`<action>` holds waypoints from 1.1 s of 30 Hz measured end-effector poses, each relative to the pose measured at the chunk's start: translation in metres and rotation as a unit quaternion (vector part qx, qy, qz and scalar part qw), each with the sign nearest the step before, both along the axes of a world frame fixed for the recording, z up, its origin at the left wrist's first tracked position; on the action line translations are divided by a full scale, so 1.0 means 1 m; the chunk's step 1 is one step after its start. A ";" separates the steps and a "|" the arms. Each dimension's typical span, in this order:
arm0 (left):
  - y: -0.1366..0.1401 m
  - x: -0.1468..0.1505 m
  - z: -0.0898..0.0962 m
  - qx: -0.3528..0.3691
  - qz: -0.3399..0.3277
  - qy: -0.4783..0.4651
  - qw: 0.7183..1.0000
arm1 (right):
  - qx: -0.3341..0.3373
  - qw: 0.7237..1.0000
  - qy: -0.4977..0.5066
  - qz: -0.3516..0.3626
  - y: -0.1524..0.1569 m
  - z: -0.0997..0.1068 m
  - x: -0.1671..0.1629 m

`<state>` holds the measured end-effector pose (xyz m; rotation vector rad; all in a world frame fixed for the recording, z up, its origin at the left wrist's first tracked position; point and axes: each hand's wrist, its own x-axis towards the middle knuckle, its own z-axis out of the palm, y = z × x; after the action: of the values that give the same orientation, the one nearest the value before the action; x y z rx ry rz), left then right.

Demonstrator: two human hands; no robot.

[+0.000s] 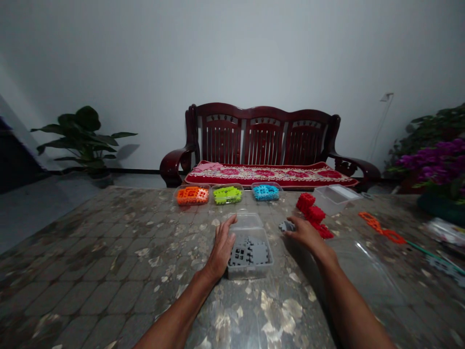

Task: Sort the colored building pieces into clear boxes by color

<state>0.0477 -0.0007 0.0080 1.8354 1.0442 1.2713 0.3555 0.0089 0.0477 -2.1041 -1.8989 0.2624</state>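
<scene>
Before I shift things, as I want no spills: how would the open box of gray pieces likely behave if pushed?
The box looks low and broad-based, so it would probably slide rather than tip. Its clear walls look thin, so they may flex slightly. The gray pieces seem loose under its open top; a hard shove might jostle some out.

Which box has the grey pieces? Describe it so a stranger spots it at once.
Find the patterned table before the dark red bench. At the left hand stands a clear plastic box. Its grey pieces set it apart from the orange pieces, green pieces and blue pieces behind.
</scene>
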 end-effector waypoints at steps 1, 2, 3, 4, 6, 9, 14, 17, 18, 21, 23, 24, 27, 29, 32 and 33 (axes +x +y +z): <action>0.000 0.000 0.000 -0.001 -0.001 -0.001 1.000 | -0.010 1.000 -0.018 -0.007 0.000 -0.003 0.001; 0.000 0.000 0.000 -0.001 -0.003 0.000 1.000 | -0.018 0.999 -0.031 -0.012 0.000 -0.006 0.002; 0.000 0.000 0.000 0.000 -0.004 0.001 1.000 | -0.023 0.999 -0.042 -0.016 0.000 -0.007 0.002; 0.000 0.000 0.000 0.000 -0.004 0.002 1.000 | -0.026 0.998 -0.049 -0.020 -0.001 -0.008 0.002; 0.000 0.000 0.000 0.001 -0.004 0.003 1.000 | -0.026 0.998 -0.054 -0.027 -0.001 -0.009 0.001; 0.001 0.000 -0.001 0.002 -0.002 0.000 1.000 | -0.012 0.998 -0.044 -0.042 0.000 -0.012 0.002; 0.000 0.000 0.000 0.003 0.003 0.006 1.000 | 0.001 0.998 -0.049 -0.045 0.002 -0.016 0.001; 0.000 0.000 0.000 0.003 0.004 0.005 1.000 | 0.006 0.997 -0.053 -0.050 0.001 -0.015 0.001; 0.000 0.000 0.000 0.003 0.004 0.003 1.000 | 0.006 0.997 -0.051 -0.053 0.000 -0.015 0.001; 0.000 0.000 0.000 0.003 0.004 0.001 1.000 | 0.009 0.998 -0.027 -0.056 0.001 -0.009 0.001; 0.000 0.000 0.000 0.003 0.002 0.004 1.000 | 0.022 0.999 0.025 -0.040 0.002 -0.002 -0.001; 0.000 0.000 0.000 0.003 0.002 0.005 1.000 | 0.030 0.997 0.068 -0.020 0.002 0.003 -0.003; 0.000 0.000 0.001 0.001 -0.001 0.006 1.000 | 0.048 0.971 0.224 0.074 -0.001 0.020 -0.016; 0.000 0.000 0.001 -0.001 -0.002 0.006 1.000 | 0.044 0.948 0.282 0.142 -0.008 0.034 -0.029; -0.001 0.000 0.001 -0.002 0.001 0.007 1.000 | 0.034 0.933 0.283 0.218 -0.020 0.049 -0.048; -0.001 0.000 0.001 -0.002 0.002 0.006 1.000 | 0.032 0.933 0.273 0.232 -0.023 0.052 -0.052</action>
<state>0.0481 -0.0014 0.0090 1.8406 1.0565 1.2603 0.3031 -0.0141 0.0996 -1.3143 -1.9668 0.7817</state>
